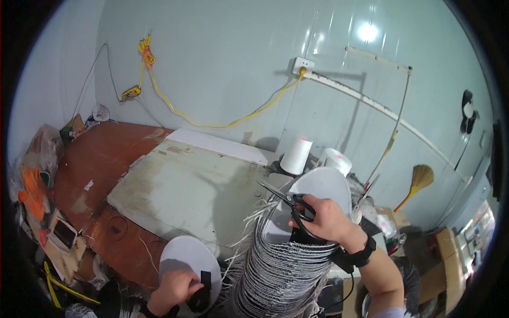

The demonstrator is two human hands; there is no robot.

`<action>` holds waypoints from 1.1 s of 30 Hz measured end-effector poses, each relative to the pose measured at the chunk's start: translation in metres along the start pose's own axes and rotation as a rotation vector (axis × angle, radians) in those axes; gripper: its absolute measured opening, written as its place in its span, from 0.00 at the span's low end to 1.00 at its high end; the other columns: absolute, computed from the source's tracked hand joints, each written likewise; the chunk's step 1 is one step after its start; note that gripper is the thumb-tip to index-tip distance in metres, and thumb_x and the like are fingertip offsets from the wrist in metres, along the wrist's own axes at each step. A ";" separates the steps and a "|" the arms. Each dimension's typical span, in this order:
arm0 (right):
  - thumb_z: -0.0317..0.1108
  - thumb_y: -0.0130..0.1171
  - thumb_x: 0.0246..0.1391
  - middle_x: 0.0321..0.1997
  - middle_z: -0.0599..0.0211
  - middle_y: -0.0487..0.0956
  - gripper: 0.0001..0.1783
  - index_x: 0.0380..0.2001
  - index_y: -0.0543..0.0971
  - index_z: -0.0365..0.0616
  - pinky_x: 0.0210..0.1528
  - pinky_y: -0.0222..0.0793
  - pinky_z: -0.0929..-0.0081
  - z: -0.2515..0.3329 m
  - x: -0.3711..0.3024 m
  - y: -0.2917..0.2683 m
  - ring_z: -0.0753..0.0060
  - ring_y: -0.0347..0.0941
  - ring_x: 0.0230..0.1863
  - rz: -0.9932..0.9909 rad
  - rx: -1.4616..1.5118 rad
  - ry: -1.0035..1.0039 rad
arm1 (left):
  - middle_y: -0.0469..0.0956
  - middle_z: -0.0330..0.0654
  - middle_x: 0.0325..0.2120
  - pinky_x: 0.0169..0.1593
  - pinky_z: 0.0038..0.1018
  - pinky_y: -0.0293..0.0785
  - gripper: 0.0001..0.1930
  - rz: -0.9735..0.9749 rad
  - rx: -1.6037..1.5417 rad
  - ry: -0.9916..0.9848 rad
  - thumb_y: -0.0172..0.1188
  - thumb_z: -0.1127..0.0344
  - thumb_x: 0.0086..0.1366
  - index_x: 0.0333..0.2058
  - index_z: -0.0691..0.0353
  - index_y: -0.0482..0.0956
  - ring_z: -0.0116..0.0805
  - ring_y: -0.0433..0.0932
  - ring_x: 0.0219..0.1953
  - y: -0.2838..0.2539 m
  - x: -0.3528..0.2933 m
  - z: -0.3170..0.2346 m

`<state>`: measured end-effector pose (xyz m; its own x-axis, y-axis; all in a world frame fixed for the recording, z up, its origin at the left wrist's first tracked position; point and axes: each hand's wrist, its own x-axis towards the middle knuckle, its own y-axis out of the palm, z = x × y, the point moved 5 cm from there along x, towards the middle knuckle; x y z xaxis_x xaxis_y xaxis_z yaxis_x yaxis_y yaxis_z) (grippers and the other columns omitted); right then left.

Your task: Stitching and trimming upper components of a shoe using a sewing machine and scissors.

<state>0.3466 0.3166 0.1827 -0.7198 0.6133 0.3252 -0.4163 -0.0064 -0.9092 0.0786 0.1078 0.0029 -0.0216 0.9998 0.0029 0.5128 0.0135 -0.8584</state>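
Note:
My right hand (334, 222) is closed round the black handles of a pair of scissors (287, 198), with the blades pointing up and left. The scissors are over a tall leaning stack of white oval pieces (281, 270) with frayed grey-and-white edges. A pale oval face (323, 185) shows at the stack's top, and something black lies below the scissors. At the lower left, my left hand (177, 289) is closed at a separate white oval piece (185, 252). A small black strip (205, 280) lies on that piece beside my fingers; the fingertips are partly hidden.
Two white thread cones (296, 155) stand behind the stack. A pale worn board (180, 185) lies on the red-brown table (85, 159). A phone-like dark device (64, 233) and orange cloth (33, 193) are at left. A broom (419, 180) and cardboard boxes (450, 265) stand at right.

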 end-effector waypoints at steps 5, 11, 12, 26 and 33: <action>0.56 0.65 0.47 0.25 0.53 0.79 0.30 0.36 0.75 0.37 0.30 0.73 0.61 0.007 0.000 -0.002 0.49 0.78 0.28 0.031 -0.015 0.036 | 0.79 0.48 0.20 0.31 0.39 0.74 0.20 -0.164 -0.450 -0.132 0.62 0.50 0.59 0.30 0.65 0.79 0.51 0.79 0.25 0.013 -0.020 -0.001; 0.56 0.63 0.48 0.30 0.52 0.79 0.31 0.39 0.73 0.37 0.31 0.73 0.60 0.008 -0.014 -0.003 0.48 0.78 0.30 -0.011 -0.068 -0.062 | 0.78 0.49 0.24 0.35 0.40 0.73 0.18 0.184 -0.078 -0.035 0.57 0.53 0.64 0.29 0.65 0.76 0.48 0.79 0.29 0.023 -0.004 -0.024; 0.56 0.62 0.49 0.31 0.50 0.79 0.31 0.40 0.72 0.36 0.31 0.73 0.60 0.008 -0.015 -0.003 0.48 0.78 0.31 -0.014 -0.087 -0.088 | 0.78 0.50 0.25 0.36 0.40 0.73 0.17 0.129 -0.283 -0.163 0.55 0.54 0.65 0.29 0.65 0.76 0.48 0.78 0.29 0.011 -0.009 -0.013; 0.50 0.59 0.52 0.21 0.58 0.76 0.23 0.35 0.68 0.40 0.24 0.69 0.61 0.011 -0.024 -0.015 0.53 0.76 0.23 -0.246 -0.239 -0.097 | 0.67 0.31 0.22 0.31 0.18 0.58 0.11 -0.854 -0.465 0.364 0.51 0.65 0.68 0.28 0.65 0.72 0.18 0.62 0.27 -0.196 -0.008 -0.153; 0.59 0.62 0.45 0.27 0.52 0.75 0.33 0.34 0.71 0.36 0.31 0.72 0.61 0.012 -0.057 -0.053 0.51 0.76 0.29 -0.500 -0.110 -0.167 | 0.70 0.33 0.22 0.30 0.17 0.58 0.12 -0.866 -0.283 0.534 0.51 0.65 0.68 0.29 0.69 0.73 0.19 0.62 0.26 -0.218 0.017 -0.194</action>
<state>0.4029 0.2721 0.2152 -0.5311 0.3862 0.7542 -0.6768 0.3422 -0.6518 0.1335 0.1255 0.2895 -0.1311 0.5239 0.8416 0.6862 0.6607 -0.3044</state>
